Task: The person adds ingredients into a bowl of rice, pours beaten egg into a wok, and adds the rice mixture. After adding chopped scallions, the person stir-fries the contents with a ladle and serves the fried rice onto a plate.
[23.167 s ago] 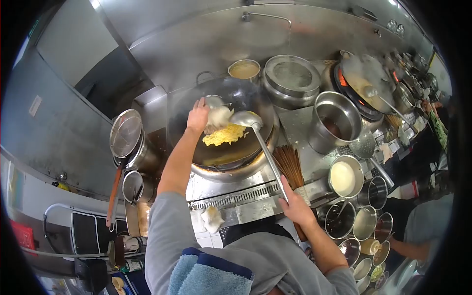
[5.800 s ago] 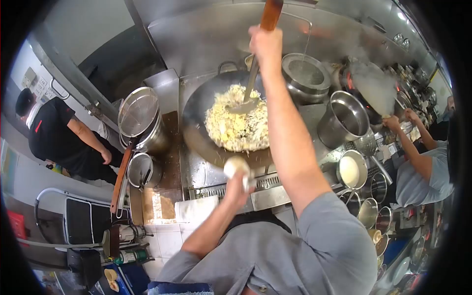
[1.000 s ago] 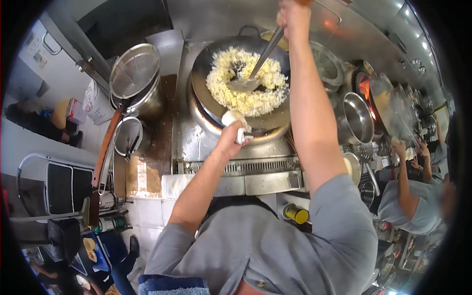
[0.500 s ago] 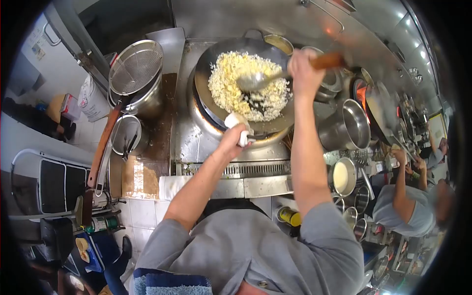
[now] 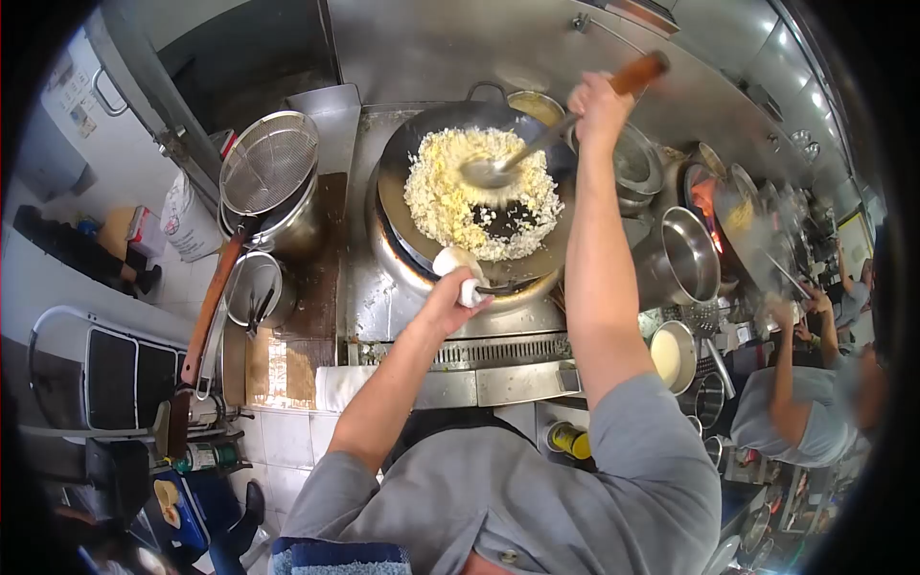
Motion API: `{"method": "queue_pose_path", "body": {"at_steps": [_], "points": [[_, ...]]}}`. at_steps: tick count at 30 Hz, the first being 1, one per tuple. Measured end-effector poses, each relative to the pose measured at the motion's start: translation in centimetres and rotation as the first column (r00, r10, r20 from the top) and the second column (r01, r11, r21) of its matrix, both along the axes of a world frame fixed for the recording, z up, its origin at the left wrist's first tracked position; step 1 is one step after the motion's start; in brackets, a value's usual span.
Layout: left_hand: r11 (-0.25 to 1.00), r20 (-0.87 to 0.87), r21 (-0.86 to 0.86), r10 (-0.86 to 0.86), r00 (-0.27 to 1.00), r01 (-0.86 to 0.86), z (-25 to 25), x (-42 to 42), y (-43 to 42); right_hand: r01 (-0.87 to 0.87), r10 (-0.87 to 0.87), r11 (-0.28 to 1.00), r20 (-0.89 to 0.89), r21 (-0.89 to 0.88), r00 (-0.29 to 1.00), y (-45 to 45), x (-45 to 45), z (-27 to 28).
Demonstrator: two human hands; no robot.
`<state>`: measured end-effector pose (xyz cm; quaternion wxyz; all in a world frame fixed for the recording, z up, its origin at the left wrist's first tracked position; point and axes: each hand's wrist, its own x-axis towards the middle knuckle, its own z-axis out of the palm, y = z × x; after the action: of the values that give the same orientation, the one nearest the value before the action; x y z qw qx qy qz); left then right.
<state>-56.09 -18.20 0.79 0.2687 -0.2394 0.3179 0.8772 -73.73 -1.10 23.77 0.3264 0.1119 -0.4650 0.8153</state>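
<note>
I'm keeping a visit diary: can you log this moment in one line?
left hand: holds cloth at wok's near edge | right hand: holds spatula | spatula: at food in wok

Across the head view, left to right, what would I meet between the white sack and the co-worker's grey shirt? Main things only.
White sack → round mesh strainer → wok → right hand → steel pot → co-worker's grey shirt.

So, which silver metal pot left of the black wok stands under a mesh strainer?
The large silver metal pot behind; the small silver metal pot has none.
</note>
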Motion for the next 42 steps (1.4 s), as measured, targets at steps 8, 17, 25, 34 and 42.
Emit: {"method": "queue_pose_path", "body": {"at_steps": [8, 17, 25, 34, 42], "points": [[0.988, -0.044, -0.102, 0.111, 0.993, -0.115, 0.5, 3.2, 3.1, 0.008, -0.02, 0.989, 0.081, 0.149, 0.997, -2.1, 4.3, 0.0], [0.993, -0.215, -0.025, 0.105, 0.971, -0.113, 1.5, 4.7, 4.6, 0.017, -0.036, 0.942, 0.048, 0.336, 0.998, -1.8, 7.6, -0.4], [0.982, -0.147, -0.145, 0.102, 0.984, -0.123, 4.1, 7.6, 4.0, 0.009, -0.008, 0.954, -0.003, 0.299, 1.0, 0.4, 12.6, 2.5], [0.988, -0.153, -0.089, 0.115, 0.982, -0.129, 4.4, 10.9, 2.9, 0.03, 0.011, 0.97, -0.165, 0.242, 0.986, 0.7, 6.9, 14.5], [0.993, -0.187, -0.061, 0.091, 0.978, -0.104, -0.2, 0.6, 1.6, 0.031, -0.033, 0.927, -0.001, 0.373, 0.999, -3.9, 7.0, 0.8]]}}
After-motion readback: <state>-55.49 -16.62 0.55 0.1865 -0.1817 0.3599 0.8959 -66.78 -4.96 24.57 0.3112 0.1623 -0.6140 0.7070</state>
